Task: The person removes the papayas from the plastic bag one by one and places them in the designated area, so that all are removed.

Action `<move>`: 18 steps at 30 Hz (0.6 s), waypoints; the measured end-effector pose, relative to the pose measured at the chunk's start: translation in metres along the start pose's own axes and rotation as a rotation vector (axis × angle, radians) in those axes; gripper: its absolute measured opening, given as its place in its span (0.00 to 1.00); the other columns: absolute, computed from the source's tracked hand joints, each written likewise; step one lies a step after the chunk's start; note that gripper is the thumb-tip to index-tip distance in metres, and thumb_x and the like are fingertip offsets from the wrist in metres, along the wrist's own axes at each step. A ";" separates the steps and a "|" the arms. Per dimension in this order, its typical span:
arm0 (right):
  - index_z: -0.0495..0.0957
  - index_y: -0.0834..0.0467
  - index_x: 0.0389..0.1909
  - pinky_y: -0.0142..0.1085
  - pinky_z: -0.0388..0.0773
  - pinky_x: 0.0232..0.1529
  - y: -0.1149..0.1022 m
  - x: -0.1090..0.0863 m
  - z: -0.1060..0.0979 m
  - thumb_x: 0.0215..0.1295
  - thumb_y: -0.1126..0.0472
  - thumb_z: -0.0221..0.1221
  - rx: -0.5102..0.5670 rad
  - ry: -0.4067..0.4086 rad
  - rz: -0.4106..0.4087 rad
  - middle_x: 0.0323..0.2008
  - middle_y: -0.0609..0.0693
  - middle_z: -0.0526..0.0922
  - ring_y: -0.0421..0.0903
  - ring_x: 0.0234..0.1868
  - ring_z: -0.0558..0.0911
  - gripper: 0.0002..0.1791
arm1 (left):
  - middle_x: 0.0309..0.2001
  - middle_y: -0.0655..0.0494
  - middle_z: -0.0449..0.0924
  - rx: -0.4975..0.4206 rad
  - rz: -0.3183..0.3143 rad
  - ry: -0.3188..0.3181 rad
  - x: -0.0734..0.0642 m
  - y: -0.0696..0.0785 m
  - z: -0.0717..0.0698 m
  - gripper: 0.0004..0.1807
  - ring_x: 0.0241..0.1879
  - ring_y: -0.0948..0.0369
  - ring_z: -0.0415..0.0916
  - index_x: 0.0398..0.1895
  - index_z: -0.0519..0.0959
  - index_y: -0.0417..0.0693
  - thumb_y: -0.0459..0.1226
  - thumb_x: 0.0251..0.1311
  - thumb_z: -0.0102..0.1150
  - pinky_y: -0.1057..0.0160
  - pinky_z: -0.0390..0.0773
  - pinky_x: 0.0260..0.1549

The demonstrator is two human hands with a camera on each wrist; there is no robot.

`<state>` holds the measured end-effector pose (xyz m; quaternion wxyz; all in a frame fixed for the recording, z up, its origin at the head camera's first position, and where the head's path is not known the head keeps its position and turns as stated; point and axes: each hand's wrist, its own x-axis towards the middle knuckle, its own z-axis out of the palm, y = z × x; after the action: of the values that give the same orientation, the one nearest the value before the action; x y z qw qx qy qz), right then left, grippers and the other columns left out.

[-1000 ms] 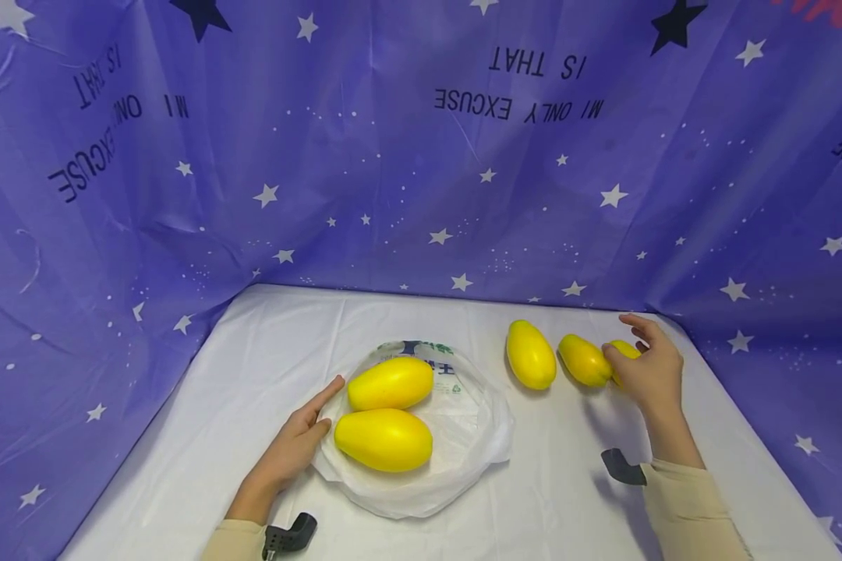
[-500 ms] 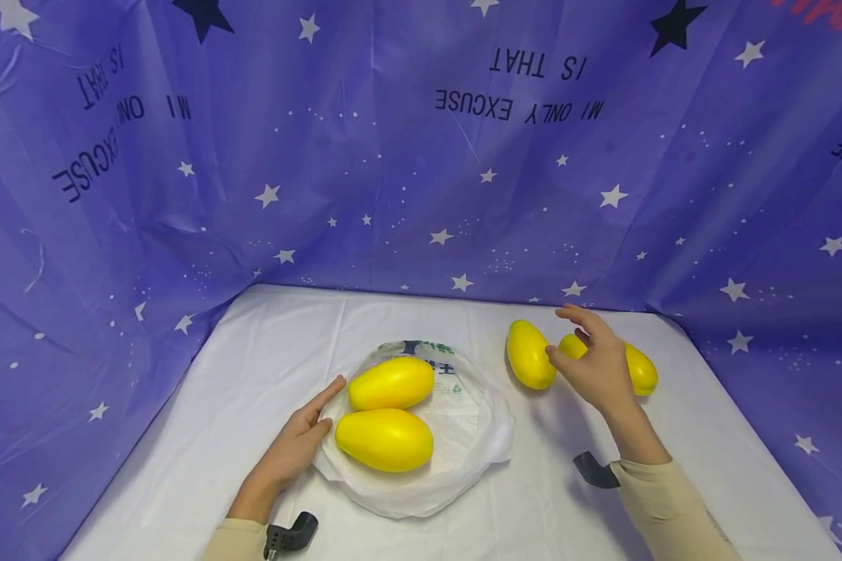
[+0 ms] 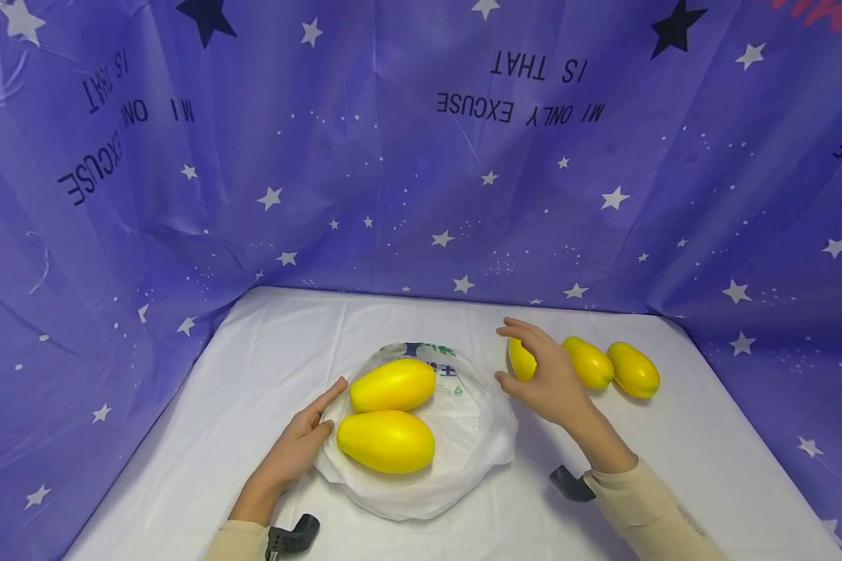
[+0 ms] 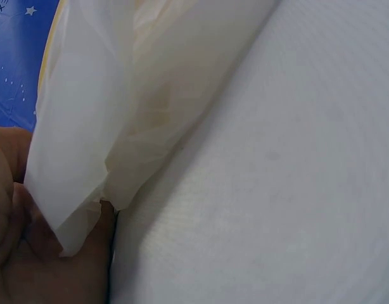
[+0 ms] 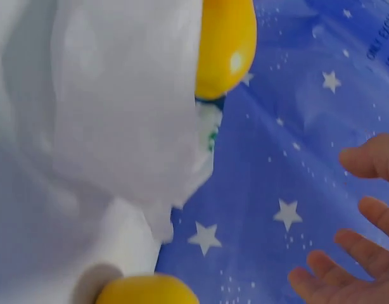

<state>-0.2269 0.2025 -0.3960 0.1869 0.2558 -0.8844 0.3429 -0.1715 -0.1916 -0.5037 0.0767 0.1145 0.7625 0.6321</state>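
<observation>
My left hand [image 3: 291,452] holds the left rim of a white plastic bag [image 3: 463,467], thumb at the rim and index finger stretched along the outside; the left wrist view shows the bag's folds [image 4: 80,126] against that hand. Two yellow papayas, an upper one [image 3: 393,386] and a lower one [image 3: 386,442], lie side by side in the bag's mouth. My right hand [image 3: 543,378], thumb and fingers spread apart, hovers by a third papaya [image 3: 521,358] and partly hides it. Nothing shows between its fingers in the right wrist view.
Two more papayas, a nearer [image 3: 588,364] and a farther one [image 3: 634,370], lie to the right of my right hand. A white cloth [image 3: 288,335] covers the table. Purple star-printed sheeting [image 3: 393,156] walls the back and sides.
My right hand has moved left, from the rightmost papaya past the middle one to the one nearest the bag. My left hand, the bag and all the papayas stay in place.
</observation>
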 end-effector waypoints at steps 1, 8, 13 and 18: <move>0.75 0.54 0.59 0.55 0.68 0.62 -0.002 0.000 0.003 0.45 0.63 0.73 -0.002 -0.015 -0.008 0.65 0.52 0.72 0.52 0.66 0.69 0.35 | 0.76 0.62 0.47 0.002 -0.003 0.001 0.000 0.000 0.000 0.33 0.74 0.61 0.40 0.76 0.56 0.57 0.25 0.70 0.38 0.83 0.45 0.61; 0.74 0.51 0.60 0.51 0.70 0.62 -0.011 -0.004 0.025 0.47 0.62 0.73 0.034 -0.089 -0.037 0.66 0.50 0.70 0.50 0.66 0.68 0.35 | 0.76 0.63 0.46 -0.002 -0.028 -0.003 0.000 0.001 0.000 0.33 0.74 0.61 0.39 0.76 0.56 0.58 0.26 0.70 0.38 0.66 0.42 0.68; 0.74 0.50 0.61 0.51 0.70 0.62 -0.018 -0.006 0.039 0.48 0.60 0.72 0.049 -0.135 -0.062 0.66 0.49 0.70 0.50 0.66 0.69 0.35 | 0.76 0.63 0.46 0.003 -0.022 -0.006 0.000 0.000 0.000 0.33 0.74 0.61 0.39 0.76 0.56 0.57 0.25 0.70 0.38 0.63 0.41 0.68; 0.74 0.50 0.60 0.50 0.71 0.60 -0.026 -0.009 0.052 0.48 0.57 0.72 0.073 -0.174 -0.102 0.66 0.44 0.69 0.48 0.65 0.70 0.34 | 0.76 0.63 0.46 0.003 -0.017 -0.007 0.000 0.000 0.000 0.33 0.74 0.61 0.39 0.77 0.55 0.56 0.25 0.70 0.38 0.67 0.42 0.68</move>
<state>-0.2127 0.1520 -0.4232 0.1172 0.3358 -0.8700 0.3414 -0.1712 -0.1915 -0.5037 0.0844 0.1102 0.7641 0.6300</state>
